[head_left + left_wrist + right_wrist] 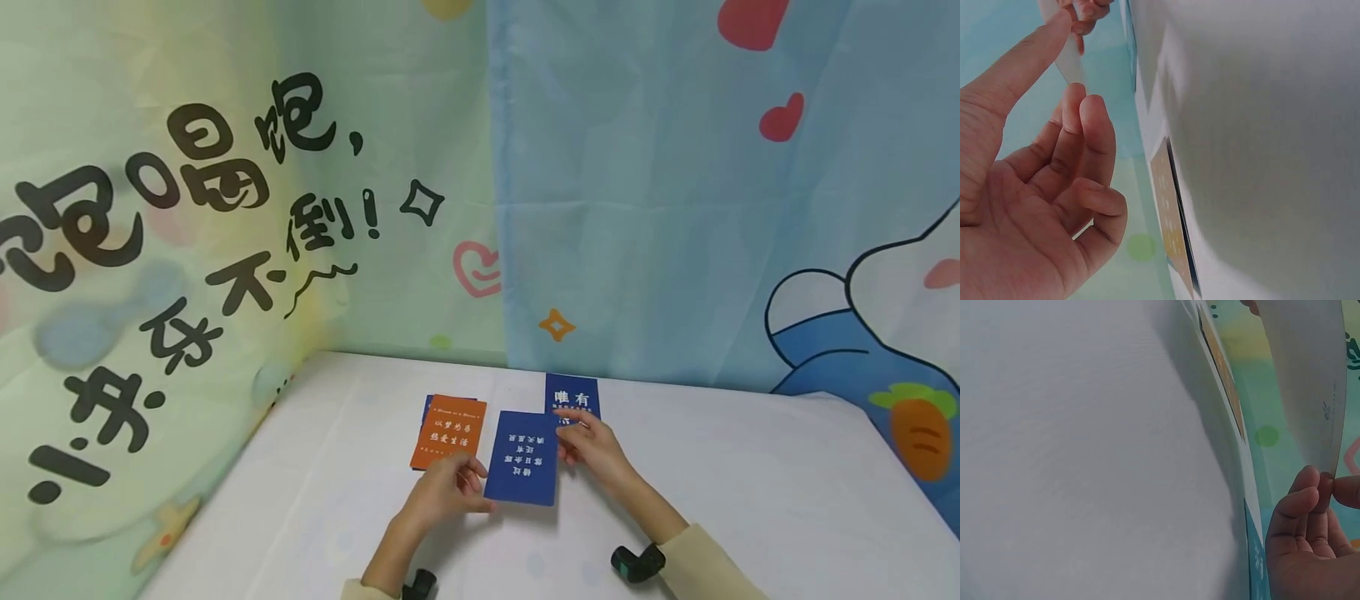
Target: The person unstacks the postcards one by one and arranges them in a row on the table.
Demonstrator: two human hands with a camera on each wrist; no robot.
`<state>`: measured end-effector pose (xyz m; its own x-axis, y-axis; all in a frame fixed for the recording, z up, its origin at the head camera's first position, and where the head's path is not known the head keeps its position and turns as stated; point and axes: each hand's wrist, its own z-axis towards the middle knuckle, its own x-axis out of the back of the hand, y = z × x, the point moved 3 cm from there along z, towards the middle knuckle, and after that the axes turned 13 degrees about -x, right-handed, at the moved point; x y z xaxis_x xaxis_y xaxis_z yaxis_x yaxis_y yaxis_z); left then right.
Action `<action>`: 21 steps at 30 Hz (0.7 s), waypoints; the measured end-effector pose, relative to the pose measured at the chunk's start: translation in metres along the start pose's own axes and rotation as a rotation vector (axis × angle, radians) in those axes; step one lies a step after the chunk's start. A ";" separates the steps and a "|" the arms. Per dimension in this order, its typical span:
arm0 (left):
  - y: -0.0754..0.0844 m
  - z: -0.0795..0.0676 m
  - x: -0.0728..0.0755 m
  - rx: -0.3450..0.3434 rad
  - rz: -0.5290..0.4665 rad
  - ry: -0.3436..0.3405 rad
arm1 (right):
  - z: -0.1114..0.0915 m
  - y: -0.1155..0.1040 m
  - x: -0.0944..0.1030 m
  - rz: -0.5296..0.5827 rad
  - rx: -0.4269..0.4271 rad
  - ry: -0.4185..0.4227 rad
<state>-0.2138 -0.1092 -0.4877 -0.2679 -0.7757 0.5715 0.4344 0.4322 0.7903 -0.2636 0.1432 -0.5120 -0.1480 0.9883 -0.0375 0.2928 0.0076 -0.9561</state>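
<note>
You hold the raised blue card (521, 458) above the bench (345, 483), its white lettering upside down from the head view and its pale back showing in the right wrist view. Your right hand (596, 447) pinches the card's edge near one corner between thumb and fingertips. Your left hand (446, 487) is at the opposite edge with its thumb and fingers spread apart, the fingers loosely bent; the thumb tip lies close by the near left corner, though you cannot tell from these views whether it touches. Beyond your left hand, the orange card (450, 431) lies flat, its white lettering facing up, and a dark blue card (428, 403) peeks out from under its far left side. Beyond your right hand lies another blue card with large white characters (572, 387), partly hidden by your fingers and the raised one. You wear pale sleeves (705, 567), with a black wrist device (637, 564) showing at the right. Behind the bench hangs a backdrop (637, 208), green and yellow with black characters at left, blue with red hearts and a cartoon carrot (920, 437) at right.
</note>
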 end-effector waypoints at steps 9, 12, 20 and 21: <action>0.003 0.005 -0.012 0.016 0.010 -0.039 | -0.006 0.009 0.013 0.036 -0.009 0.003; 0.005 0.006 -0.015 0.007 0.013 -0.048 | -0.008 0.010 0.017 0.025 -0.002 0.003; 0.013 0.008 -0.023 0.003 0.011 -0.072 | -0.015 0.013 0.026 0.018 -0.016 0.026; 0.014 0.008 -0.025 0.001 0.011 -0.075 | -0.017 0.012 0.027 0.010 -0.013 0.026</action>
<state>-0.2078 -0.0806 -0.4890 -0.3265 -0.7341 0.5954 0.4372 0.4412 0.7837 -0.2484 0.1727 -0.5200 -0.1205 0.9919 -0.0392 0.3064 -0.0004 -0.9519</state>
